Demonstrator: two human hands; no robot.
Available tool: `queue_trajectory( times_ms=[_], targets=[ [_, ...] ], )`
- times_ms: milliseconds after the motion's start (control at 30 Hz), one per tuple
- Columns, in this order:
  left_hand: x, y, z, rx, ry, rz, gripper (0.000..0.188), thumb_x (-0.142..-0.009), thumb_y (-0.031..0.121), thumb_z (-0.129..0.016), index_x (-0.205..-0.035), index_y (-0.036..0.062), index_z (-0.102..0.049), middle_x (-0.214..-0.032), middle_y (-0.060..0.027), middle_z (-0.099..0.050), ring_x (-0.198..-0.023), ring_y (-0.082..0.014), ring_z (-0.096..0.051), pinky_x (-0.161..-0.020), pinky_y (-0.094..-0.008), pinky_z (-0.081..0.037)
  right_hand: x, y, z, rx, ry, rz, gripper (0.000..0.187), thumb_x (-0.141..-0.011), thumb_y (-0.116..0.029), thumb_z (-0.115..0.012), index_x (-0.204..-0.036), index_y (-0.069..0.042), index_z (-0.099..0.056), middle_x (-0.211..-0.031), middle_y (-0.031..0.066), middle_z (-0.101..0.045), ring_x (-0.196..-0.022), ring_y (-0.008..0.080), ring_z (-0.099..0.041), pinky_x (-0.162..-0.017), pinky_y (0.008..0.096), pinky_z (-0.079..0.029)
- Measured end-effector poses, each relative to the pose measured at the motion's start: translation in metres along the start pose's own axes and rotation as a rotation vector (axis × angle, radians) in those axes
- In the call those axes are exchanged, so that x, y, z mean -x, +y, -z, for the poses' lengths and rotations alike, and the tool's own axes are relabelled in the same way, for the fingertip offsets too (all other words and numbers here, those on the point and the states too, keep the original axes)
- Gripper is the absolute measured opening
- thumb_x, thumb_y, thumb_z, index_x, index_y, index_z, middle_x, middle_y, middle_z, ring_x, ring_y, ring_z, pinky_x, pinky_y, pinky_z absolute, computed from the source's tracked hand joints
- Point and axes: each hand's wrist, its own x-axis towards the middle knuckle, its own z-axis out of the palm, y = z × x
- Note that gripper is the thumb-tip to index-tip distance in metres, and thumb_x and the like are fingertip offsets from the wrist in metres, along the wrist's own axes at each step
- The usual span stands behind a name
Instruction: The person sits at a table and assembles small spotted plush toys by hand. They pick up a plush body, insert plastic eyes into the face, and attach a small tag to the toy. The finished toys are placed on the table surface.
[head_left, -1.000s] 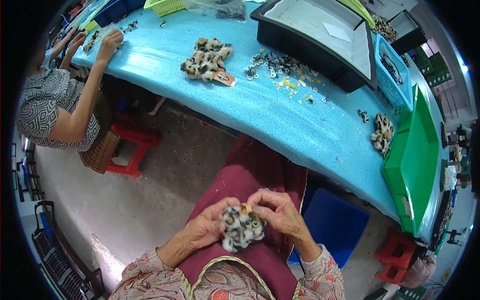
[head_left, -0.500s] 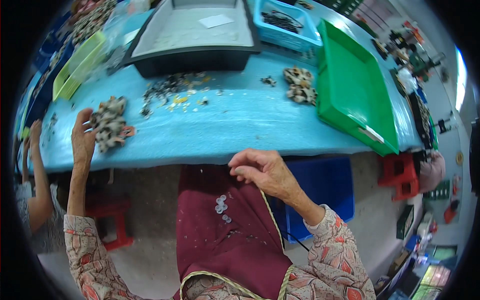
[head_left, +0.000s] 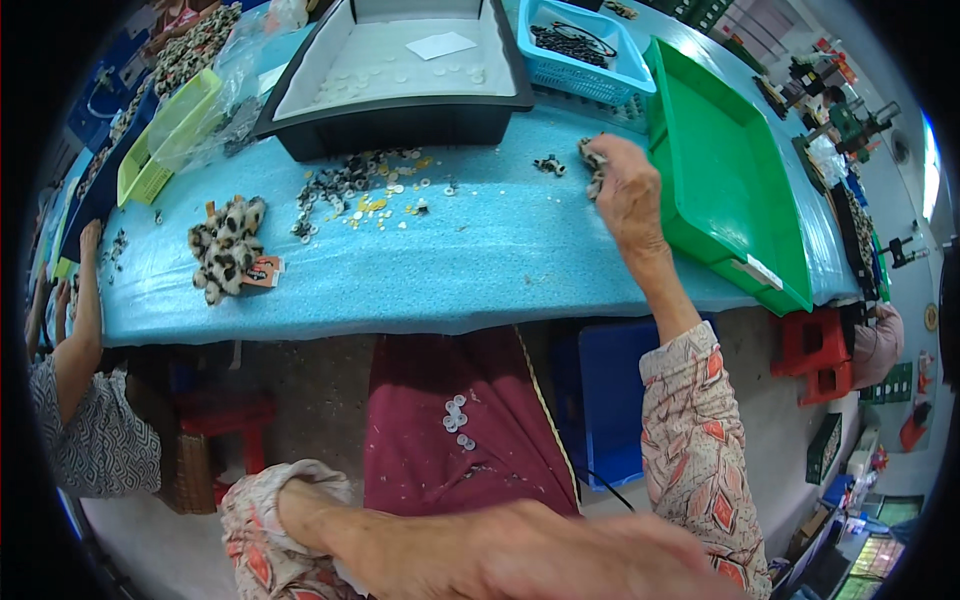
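My right hand (head_left: 628, 188) is closed over a spotted plush piece (head_left: 590, 165) beside the green tray, hiding most of it. Close to the camera, across my lap, my left hand (head_left: 530, 553) is smeared by motion and its fingers cannot be made out. Another spotted plush piece (head_left: 228, 245), cream with dark patches and an orange tag (head_left: 263, 271), lies on the left of the blue-covered table (head_left: 450, 290). Several small clear plastic discs (head_left: 456, 413) rest on my maroon apron (head_left: 410, 460). Black, white and yellow small parts (head_left: 365, 190) are scattered mid-table.
A black tray with pale lining (head_left: 400, 130) stands at the back. Right of it are a light blue basket (head_left: 585, 75) of black parts and a long green tray (head_left: 730, 200). A yellow-green basket (head_left: 150, 180) and a co-worker's arm (head_left: 85, 310) are at left; a blue bin (head_left: 610, 400) sits below.
My right hand has gone from above my lap to the plush piece at right. My left hand has left the left plush piece and swung low across my lap.
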Motion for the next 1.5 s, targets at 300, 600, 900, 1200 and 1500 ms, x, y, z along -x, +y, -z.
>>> queue_trajectory(
  times_ms=[300, 600, 900, 1200, 1500],
  targets=[
    [0.017, 0.025, 0.006, -0.011, 0.133, 0.591, 0.034, -0.086, 0.019, -0.06, -0.113, -0.0026, -0.06, -0.099, -0.0182, -0.066, -0.086, -0.0347, -0.063, -0.086, -0.0452, -0.049, 0.014, 0.023, -0.021, 0.275, -0.299, -0.298, 0.03, -0.078, -0.001, -0.054, -0.107, -0.003, -0.059, -0.106, 0.0181, -0.059, -0.095, 0.0334, -0.055, -0.085, 0.043, -0.045],
    [0.003, 0.066, 0.023, -1.088, -0.171, 0.062, 0.032, -0.085, 0.017, -0.061, -0.111, -0.0018, -0.06, -0.11, -0.0155, -0.062, -0.087, -0.0247, -0.063, -0.084, -0.0361, -0.048, 0.005, -0.009, 0.025, -0.491, 0.069, -0.474, 0.03, -0.073, 0.012, -0.051, -0.101, 0.002, -0.059, -0.097, 0.0136, -0.063, -0.089, 0.0232, -0.063, -0.077, 0.0325, -0.051],
    [0.035, 0.007, 0.104, -0.332, 0.703, 0.351, 0.067, -0.081, 0.039, -0.07, -0.129, -0.0004, -0.044, -0.115, -0.007, -0.056, -0.105, -0.0145, -0.053, -0.089, -0.0284, -0.043, 0.089, -0.134, 0.063, -1.838, -0.186, -0.908, 0.052, -0.08, -0.009, -0.069, -0.125, 0.006, -0.047, -0.115, 0.0161, -0.06, -0.103, 0.0237, -0.062, -0.089, 0.0344, -0.051],
    [0.07, -0.024, 0.107, -0.32, 1.172, 0.25, 0.019, -0.088, 0.018, -0.064, -0.1, 0.0026, -0.065, -0.083, -0.0023, -0.066, -0.071, -0.0072, -0.06, -0.063, -0.0228, -0.05, 0.12, -0.167, 0.038, -1.65, -0.374, -1.015, 0.051, -0.084, -0.033, -0.069, -0.116, 0.005, -0.056, -0.102, 0.0063, -0.063, -0.094, 0.0107, -0.059, -0.083, 0.0254, -0.048],
    [0.092, -0.039, 0.113, -0.025, 1.207, 0.134, 0.029, -0.089, 0.027, -0.063, -0.106, 0.003, -0.06, -0.096, -0.0053, -0.065, -0.084, -0.0111, -0.061, -0.069, -0.0266, -0.051, 0.127, -0.178, 0.03, -1.741, -0.391, -1.298, 0.034, -0.092, -0.025, -0.06, -0.111, 0.003, -0.061, -0.096, 0.0064, -0.067, -0.083, 0.0098, -0.063, -0.074, 0.0235, -0.052]
  ],
)
